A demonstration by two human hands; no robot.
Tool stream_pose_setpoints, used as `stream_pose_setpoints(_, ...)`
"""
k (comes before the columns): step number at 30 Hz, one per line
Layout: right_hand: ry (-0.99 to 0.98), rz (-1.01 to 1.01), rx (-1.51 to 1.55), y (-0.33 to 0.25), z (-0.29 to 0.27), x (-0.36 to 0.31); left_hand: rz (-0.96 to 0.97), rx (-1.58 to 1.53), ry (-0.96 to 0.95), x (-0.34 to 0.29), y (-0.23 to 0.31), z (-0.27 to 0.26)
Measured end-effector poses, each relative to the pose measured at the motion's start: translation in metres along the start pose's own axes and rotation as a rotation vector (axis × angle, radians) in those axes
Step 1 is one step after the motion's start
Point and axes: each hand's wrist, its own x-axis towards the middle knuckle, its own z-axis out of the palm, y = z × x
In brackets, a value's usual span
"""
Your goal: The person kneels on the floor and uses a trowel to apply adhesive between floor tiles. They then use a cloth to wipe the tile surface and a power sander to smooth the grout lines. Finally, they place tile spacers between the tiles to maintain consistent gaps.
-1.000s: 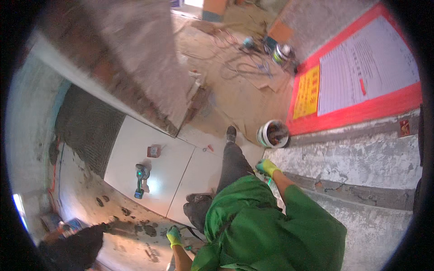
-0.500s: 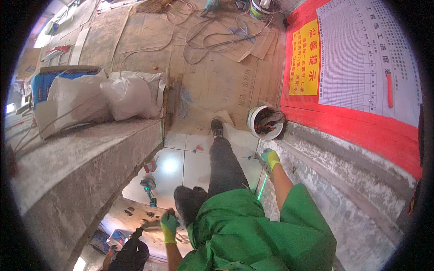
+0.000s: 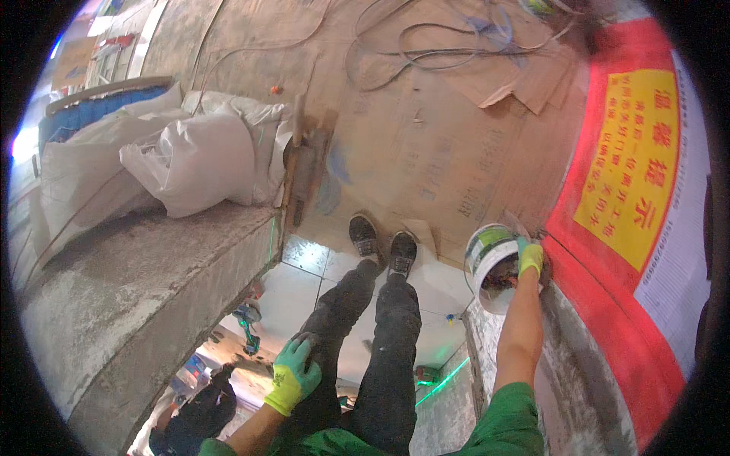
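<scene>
Currently, the white bucket with dark contents sat tilted, mouth toward the wearer, just left of the gloved right hand, which touched its rim. Couldn't tell whether those fingers had closed; tips hidden. Gloved left hand lay loosely open on the left knee, well apart from the bucket.

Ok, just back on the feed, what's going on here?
The person's gloved right hand is at the rim of a white bucket with dark stuff inside. The gloved left hand is at the left leg. White sacks lie on the low wall at left, and another person is at the lower left.
</scene>
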Motion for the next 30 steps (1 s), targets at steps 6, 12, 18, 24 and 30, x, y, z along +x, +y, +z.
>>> stream_pose_setpoints(6,0.271,-0.198,0.493,0.027,-0.042,-0.064,-0.079,-0.09,-0.029,0.018,0.0,-0.026)
stream_pose_setpoints(12,0.297,-0.459,0.002,-0.015,-0.18,-0.222,0.076,-0.146,0.042,0.04,0.058,-0.096)
stream_pose_setpoints(18,0.123,-0.899,0.117,-0.143,-0.234,-0.366,0.354,-0.061,0.238,0.085,0.168,-0.152)
stream_pose_setpoints(24,-0.205,-1.072,0.27,-0.263,-0.226,-0.445,0.395,-0.002,0.357,0.11,0.229,-0.196)
stream_pose_setpoints(30,-0.429,-1.313,0.227,-0.367,-0.257,-0.463,0.144,0.151,0.451,0.111,0.221,-0.258)
